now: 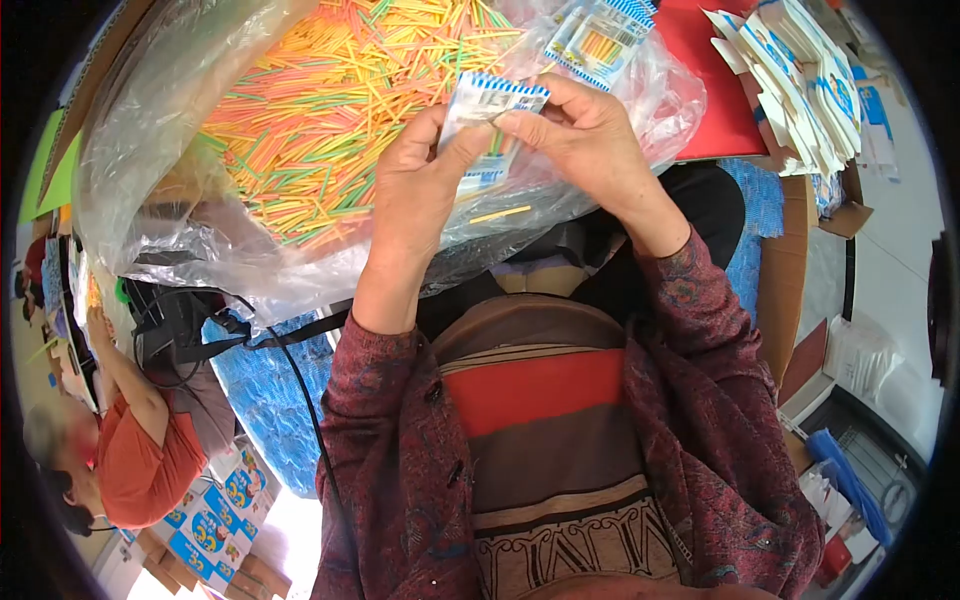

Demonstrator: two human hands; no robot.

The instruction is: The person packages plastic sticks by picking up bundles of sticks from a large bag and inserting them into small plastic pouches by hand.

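Observation:
Both my hands grip a small blue-and-white packet [490,100] above the near edge of a clear plastic sheet. My left hand [420,165] pinches its left side, thumb across the front. My right hand [590,140] pinches the right side, its thumb close to the left one at the packet's middle. Coloured sticks show through the packet's clear window, partly behind my thumbs. Beyond my left hand spreads a large heap of thin sticks [330,110] in yellow, orange, pink and green. One loose yellow stick [500,214] lies on the plastic below the packet.
More filled packets [600,45] lie beyond my right hand. Stacked white-and-blue cartons [800,80] stand on a red surface [690,50] at the right. The clear plastic sheet [130,150] surrounds the heap. A co-worker in an orange shirt [150,460] sits at the left.

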